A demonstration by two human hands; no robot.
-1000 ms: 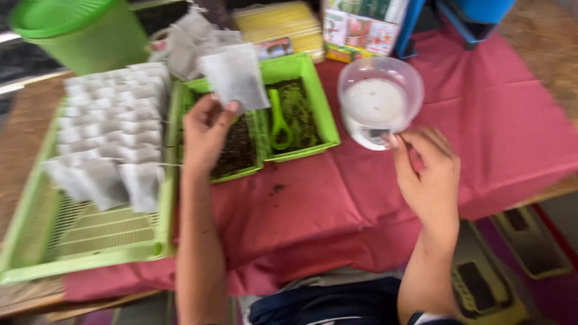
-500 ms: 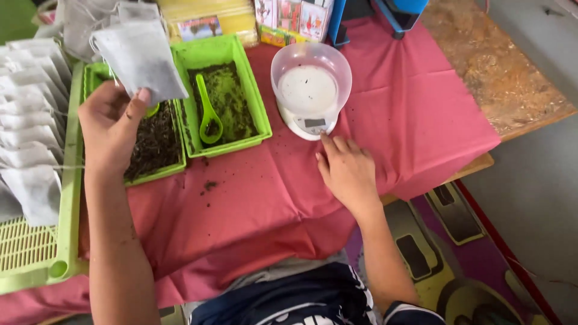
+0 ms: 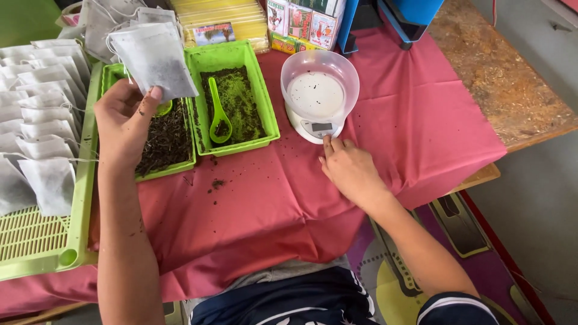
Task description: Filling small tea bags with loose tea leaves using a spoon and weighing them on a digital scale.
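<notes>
One tea bag above left hand

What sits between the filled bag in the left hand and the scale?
Head view: the green tray of green powder, with a green scoop in it, lies between the bag and the scale.

Worktop wooden, worn and blotchy at right end, rest draped in pink cloth hanging over front edge. Grey floor at right, smooth, evenly lit. Patterned mat below worktop: purple with dark panels, red border. Blue stand at back edge. Soft daylight, faint shadows.
</notes>
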